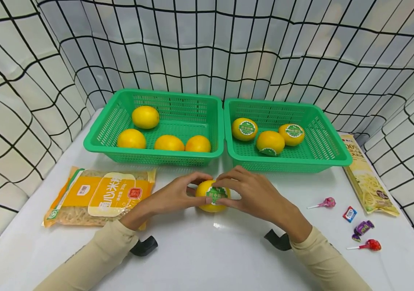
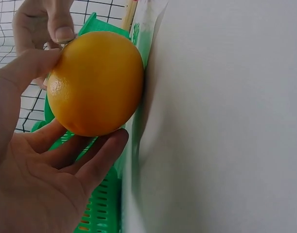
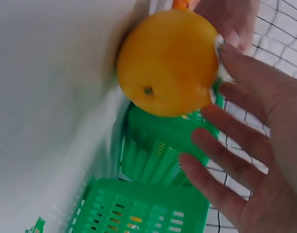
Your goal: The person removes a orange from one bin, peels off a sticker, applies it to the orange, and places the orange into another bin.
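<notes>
A white table stands inside a curtain enclosure printed with a black grid. At its far side sit two green baskets: the left basket holds four plain oranges, and the right basket, touching it, holds three oranges with green stickers. Nearer than the left basket lies an orange noodle packet. Directly in front of the gap between the baskets, an orange rests on the table. The left hand grips its left side. The right hand pinches the green sticker against its top.
</notes>
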The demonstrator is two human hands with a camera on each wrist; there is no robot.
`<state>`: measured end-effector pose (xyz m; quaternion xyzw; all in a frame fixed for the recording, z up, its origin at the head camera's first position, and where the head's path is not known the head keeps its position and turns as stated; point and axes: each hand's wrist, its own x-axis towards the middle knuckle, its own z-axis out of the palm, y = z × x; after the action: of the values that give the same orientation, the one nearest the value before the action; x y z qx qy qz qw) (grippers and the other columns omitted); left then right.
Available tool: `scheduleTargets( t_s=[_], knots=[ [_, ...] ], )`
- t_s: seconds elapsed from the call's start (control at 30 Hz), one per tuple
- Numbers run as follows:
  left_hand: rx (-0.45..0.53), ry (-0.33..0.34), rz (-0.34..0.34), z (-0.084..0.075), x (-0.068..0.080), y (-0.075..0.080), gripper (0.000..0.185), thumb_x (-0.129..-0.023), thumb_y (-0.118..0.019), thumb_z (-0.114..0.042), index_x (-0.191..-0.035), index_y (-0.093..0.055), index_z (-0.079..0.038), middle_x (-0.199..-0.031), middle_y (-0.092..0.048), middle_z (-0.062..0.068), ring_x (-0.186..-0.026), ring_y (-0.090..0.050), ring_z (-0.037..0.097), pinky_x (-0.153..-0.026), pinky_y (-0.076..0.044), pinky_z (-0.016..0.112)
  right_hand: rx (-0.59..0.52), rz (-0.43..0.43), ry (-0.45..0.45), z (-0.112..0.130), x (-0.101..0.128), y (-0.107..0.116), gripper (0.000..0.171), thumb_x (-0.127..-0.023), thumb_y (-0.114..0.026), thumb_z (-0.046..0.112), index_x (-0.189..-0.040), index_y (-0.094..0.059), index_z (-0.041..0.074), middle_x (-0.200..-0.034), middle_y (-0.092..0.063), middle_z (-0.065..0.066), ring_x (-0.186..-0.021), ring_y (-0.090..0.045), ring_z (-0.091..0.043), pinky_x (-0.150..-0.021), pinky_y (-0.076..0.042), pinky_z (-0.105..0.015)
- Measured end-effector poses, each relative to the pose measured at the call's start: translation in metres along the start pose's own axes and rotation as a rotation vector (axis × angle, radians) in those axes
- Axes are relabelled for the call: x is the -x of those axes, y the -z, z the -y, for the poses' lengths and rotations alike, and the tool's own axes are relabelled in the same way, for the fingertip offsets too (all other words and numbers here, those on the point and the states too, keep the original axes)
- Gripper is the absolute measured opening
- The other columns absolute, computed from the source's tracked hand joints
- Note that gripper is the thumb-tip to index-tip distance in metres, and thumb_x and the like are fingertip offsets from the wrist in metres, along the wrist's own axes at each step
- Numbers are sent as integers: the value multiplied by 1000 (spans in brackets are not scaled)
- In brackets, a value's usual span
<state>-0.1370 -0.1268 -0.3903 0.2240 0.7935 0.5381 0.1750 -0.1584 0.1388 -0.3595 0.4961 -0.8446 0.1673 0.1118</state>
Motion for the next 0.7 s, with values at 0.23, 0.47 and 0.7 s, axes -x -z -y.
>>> scheduleTargets(
  t_s=[0.23, 0.47, 0.7],
  knots=[
    [-49, -26, -11, -1, 1, -4, 61, -96, -80, -28, -149, -55, -12, -142, -62, 2, -130, -57, 23, -112, -51, 46, -123, 48, -38, -8, 2, 2, 31, -91, -86, 34, -120, -82, 24, -127, -74, 7, -114, -64, -12, -81, -59, -26],
    [-99, -23, -31, -2, 2, -7, 67, -94, -83, -31, -151, -54, -13, -141, -62, 1, -126, -59, 21, -109, -52, 44, -202, 63, -48, -15, 3, -4, 32, -92, -85, 33, -122, -81, 25, -128, -74, 8, -115, -64, -11, -85, -59, -29],
    [-41, -17, 7, 1, 2, -2, 63, -98, -80, -28, -152, -52, -13, -145, -60, 2, -130, -57, 22, -114, -49, 47, -317, 109, -102, -18, 4, -7, 45, -92, -86, 32, -135, -74, 28, -136, -70, 10, -127, -62, -13, -100, -58, -38]
  ],
)
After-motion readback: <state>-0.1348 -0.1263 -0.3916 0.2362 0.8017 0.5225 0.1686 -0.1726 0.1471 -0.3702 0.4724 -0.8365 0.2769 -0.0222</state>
